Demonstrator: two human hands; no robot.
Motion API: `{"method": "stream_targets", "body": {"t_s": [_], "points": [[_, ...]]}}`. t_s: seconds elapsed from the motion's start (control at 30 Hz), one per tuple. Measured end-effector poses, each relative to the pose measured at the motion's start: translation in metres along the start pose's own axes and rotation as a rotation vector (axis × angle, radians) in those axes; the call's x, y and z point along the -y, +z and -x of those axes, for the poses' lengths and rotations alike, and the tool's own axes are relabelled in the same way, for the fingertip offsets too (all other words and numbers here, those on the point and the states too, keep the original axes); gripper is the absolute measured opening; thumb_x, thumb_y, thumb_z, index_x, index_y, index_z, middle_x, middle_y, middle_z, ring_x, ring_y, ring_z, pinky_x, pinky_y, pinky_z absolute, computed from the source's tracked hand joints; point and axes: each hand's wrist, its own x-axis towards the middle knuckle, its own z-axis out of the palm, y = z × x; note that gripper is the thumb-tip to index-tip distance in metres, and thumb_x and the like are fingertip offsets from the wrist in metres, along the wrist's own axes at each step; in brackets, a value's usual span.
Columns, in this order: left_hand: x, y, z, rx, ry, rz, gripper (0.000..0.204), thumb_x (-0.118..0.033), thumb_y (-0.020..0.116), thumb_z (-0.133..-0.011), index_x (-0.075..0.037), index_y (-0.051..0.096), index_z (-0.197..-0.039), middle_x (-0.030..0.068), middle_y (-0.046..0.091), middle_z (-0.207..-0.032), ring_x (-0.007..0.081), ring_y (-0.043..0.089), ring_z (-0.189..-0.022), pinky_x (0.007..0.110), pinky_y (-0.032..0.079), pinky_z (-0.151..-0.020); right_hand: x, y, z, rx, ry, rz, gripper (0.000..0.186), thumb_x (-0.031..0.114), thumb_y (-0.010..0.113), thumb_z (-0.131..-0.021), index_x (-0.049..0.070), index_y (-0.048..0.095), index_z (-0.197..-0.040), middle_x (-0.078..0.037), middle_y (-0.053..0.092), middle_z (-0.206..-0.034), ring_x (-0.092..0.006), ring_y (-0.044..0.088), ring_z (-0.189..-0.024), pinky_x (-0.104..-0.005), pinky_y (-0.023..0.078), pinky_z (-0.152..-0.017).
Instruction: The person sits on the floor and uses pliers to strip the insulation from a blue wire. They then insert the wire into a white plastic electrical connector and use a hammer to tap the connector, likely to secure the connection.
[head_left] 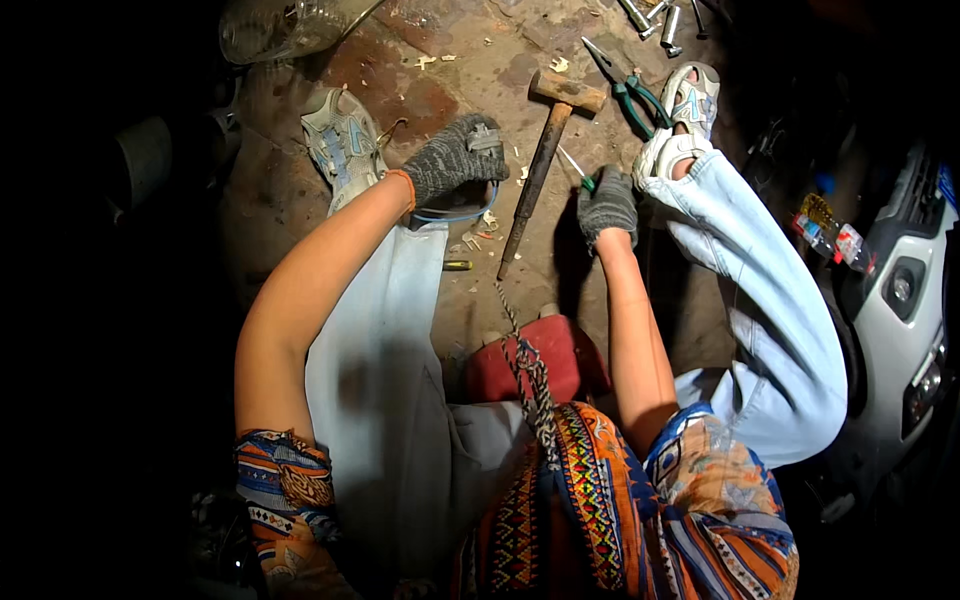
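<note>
My left hand [452, 162], in a grey knit glove, is closed around a small pale metallic-looking part [485, 140] whose kind I cannot make out. A thin blue cable [455, 217] loops below this hand, and a brownish wire end [396, 128] sticks out beside it. In a matching glove, my right hand [608, 207] grips a screwdriver [575, 168]; its slim shaft points up and left, and only a bit of green handle shows. Between the hands a hammer [540, 165] with a rusty head lies on the ground. Green-handled long-nose pliers [628, 95] lie open just beyond my right hand.
Several metal sockets [672, 28] lie at the far right. A large clear plastic bottle [290, 28] is at the far left. A yellow-black tool handle [457, 265] and a red stool [545, 360] are near my legs. A car bumper [915, 310] and small bottle [835, 238] stand right.
</note>
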Motion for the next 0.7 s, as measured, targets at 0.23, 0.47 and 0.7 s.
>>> {"method": "stream_targets", "body": {"t_s": [0.23, 0.47, 0.7], "points": [[0.003, 0.003, 0.003, -0.130, 0.094, -0.480, 0.077, -0.031, 0.080, -0.062, -0.005, 0.046, -0.125, 0.0152, 0.053, -0.116, 0.0261, 0.052, -0.106, 0.036, 0.041, -0.093, 0.031, -0.040, 0.049, 0.006, -0.114, -0.224, 0.036, 0.027, 0.057, -0.080, 0.013, 0.052, -0.114, -0.016, 0.064, -0.092, -0.0344, 0.061, -0.087, -0.0430, 0.047, -0.078], [-0.002, 0.006, -0.002, -0.187, 0.084, -0.628, 0.078, -0.036, 0.077, -0.062, 0.001, 0.045, -0.123, 0.0229, 0.048, -0.121, 0.0365, 0.045, -0.114, 0.040, 0.039, -0.096, 0.066, -0.049, 0.036, 0.217, -0.116, -0.489, 0.031, 0.027, 0.050, -0.087, 0.011, 0.060, -0.112, -0.017, 0.060, -0.111, -0.0341, 0.056, -0.103, -0.0377, 0.044, -0.087], [0.001, 0.017, -0.001, -0.311, 0.155, -0.830, 0.069, -0.030, 0.075, -0.066, -0.002, 0.048, -0.123, 0.0256, 0.047, -0.112, 0.0389, 0.045, -0.105, 0.041, 0.041, -0.091, 0.077, -0.043, 0.022, 0.211, -0.158, -0.320, 0.035, 0.028, 0.048, -0.086, 0.014, 0.059, -0.116, -0.015, 0.060, -0.112, -0.0327, 0.056, -0.105, -0.0394, 0.043, -0.091]]}}
